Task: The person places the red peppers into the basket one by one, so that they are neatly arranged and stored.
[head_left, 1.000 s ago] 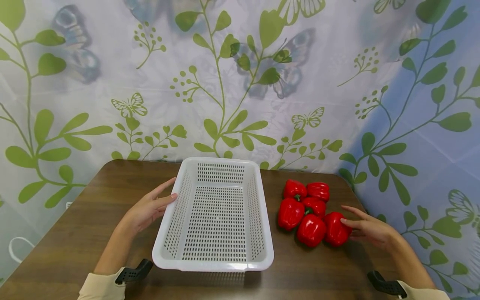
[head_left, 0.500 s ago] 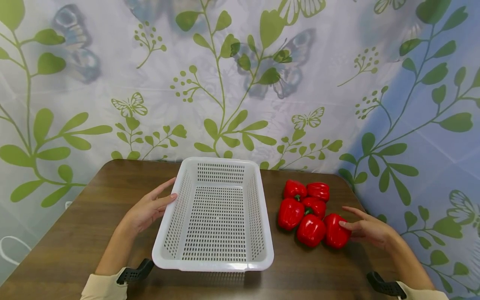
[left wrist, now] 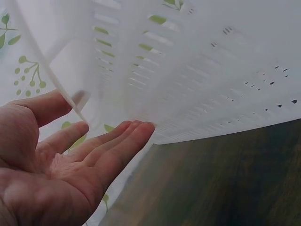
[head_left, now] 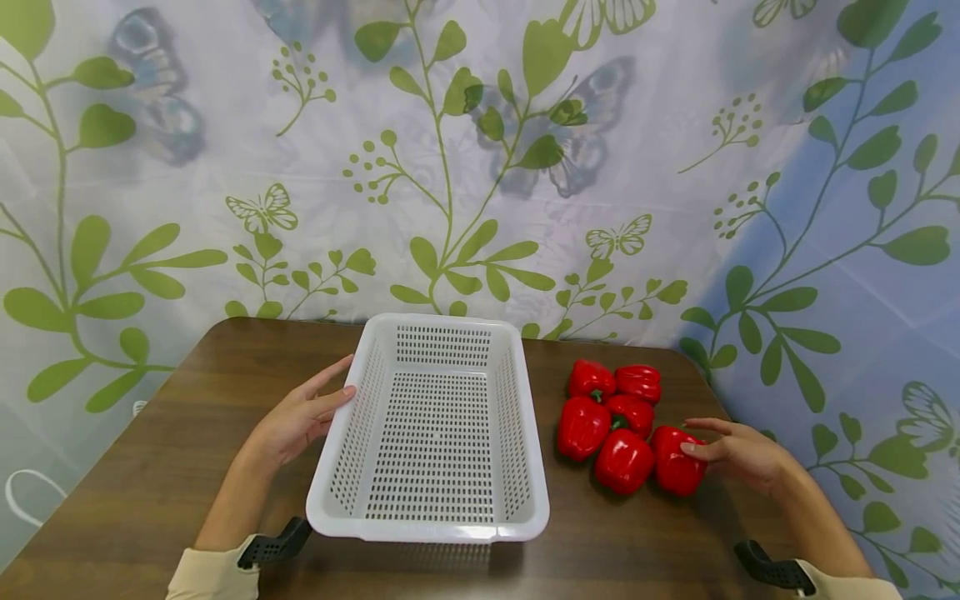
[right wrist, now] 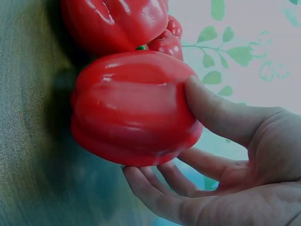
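Note:
A white perforated plastic basket stands on the table with nothing in it. At its left side my left hand holds the rim, one digit over the edge and the other fingers against the outer wall, as the left wrist view shows. To the right lies a group of several glossy red bell peppers. My right hand grips the nearest right one, a bell pepper, with the thumb on its upper side and fingers curled below. Part of those fingers is hidden behind it in the right wrist view.
The brown wooden table ends at the back against a leaf-and-butterfly patterned cloth, which also runs along the right side. A white cable hangs beyond the left table edge.
My right hand's fingers have closed in around the bell pepper, which has shifted slightly right, away from its neighbour. The left hand and the basket stay as they were.

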`<state>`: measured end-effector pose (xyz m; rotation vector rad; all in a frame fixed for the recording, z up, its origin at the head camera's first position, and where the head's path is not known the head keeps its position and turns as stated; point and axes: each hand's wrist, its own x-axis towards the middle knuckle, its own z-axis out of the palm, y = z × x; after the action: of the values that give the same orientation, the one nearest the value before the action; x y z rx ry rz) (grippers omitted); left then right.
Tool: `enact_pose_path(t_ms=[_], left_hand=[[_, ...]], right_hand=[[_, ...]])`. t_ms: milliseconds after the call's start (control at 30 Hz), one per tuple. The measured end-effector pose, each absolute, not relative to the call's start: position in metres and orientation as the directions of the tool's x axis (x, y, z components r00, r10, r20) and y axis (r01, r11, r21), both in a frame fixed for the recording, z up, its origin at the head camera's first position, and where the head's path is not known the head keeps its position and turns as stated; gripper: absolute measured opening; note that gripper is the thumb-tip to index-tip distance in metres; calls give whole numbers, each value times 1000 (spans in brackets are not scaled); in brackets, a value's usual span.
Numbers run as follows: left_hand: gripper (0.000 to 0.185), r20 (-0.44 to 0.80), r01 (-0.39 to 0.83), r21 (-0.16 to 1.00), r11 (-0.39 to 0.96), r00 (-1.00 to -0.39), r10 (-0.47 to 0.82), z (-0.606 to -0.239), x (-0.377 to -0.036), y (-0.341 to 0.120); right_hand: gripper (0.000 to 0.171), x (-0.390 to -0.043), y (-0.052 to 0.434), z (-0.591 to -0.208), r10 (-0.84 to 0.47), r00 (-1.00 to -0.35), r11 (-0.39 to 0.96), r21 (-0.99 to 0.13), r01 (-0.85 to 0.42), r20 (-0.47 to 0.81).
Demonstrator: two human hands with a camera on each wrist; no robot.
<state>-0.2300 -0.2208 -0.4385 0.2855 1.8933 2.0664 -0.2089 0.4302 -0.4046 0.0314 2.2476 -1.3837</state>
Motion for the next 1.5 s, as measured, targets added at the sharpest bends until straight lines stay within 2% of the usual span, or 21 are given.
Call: enact_pose_path(t_ms=[133,400,1100,1500], left_hand=[[69,-74,-103,992,-66,-933,354,-438,-229,-220],[68,-81,-109,992,-63,-935,344,-439,-229,-219],[69,-62,-91,994,-68,-935,350,-441,-229,-224],[68,-74,-102,993,-65,-937,343,-441,-229,-221]], right_hand=[[79,-208,430,-402,-235,-877,515,-819,253,-419],[78,-208,426,-391,-149,-901,595,-765,247,-407],[83,-209,404,-359,-157,-920,575,-791,210,-358],[82,-211,377,-345,-125,-957,619,-774,130,-260]])
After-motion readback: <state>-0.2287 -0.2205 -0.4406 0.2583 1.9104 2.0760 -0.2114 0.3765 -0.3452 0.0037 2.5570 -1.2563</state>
